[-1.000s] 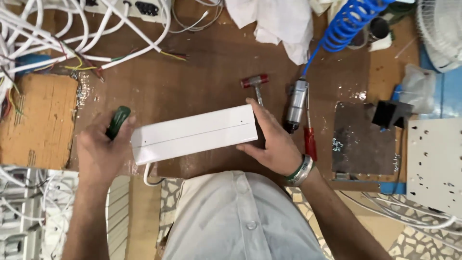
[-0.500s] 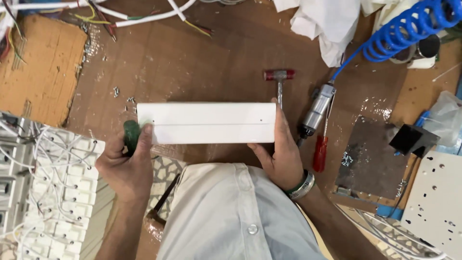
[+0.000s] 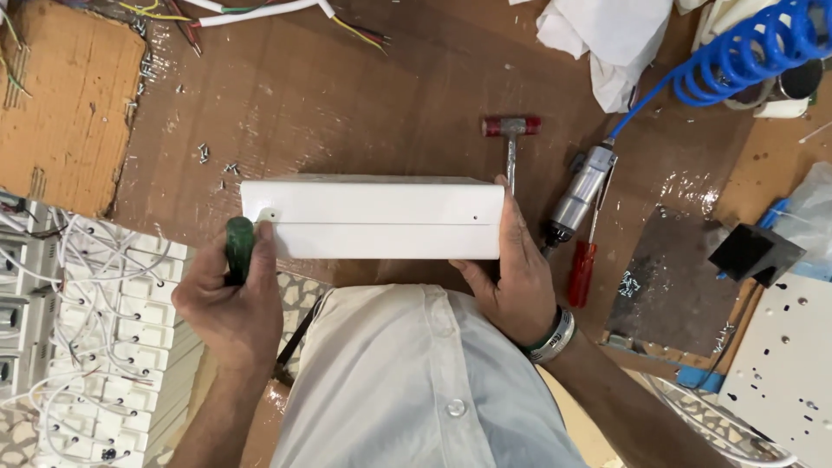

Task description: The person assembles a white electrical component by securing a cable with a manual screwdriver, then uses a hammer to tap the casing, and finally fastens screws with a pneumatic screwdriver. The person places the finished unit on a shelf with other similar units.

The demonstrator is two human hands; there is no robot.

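Beside the smooth, matt white box point(image 3: 373, 218) lie a shiny metal air tool point(image 3: 579, 195) and worn brown cardboard point(image 3: 364, 104).

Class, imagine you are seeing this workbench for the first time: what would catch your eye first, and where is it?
First, the long white box at the centre of the brown table, braced at its right end by the right hand. Next, the left hand at the box's left end, gripping a green-handled tool. Then the blue coiled hose at top right, running down to a grey air tool.

bright even overhead light; soft shadows; mild glare off white box point(image 3: 373, 218); sharp focus; slight edge distortion
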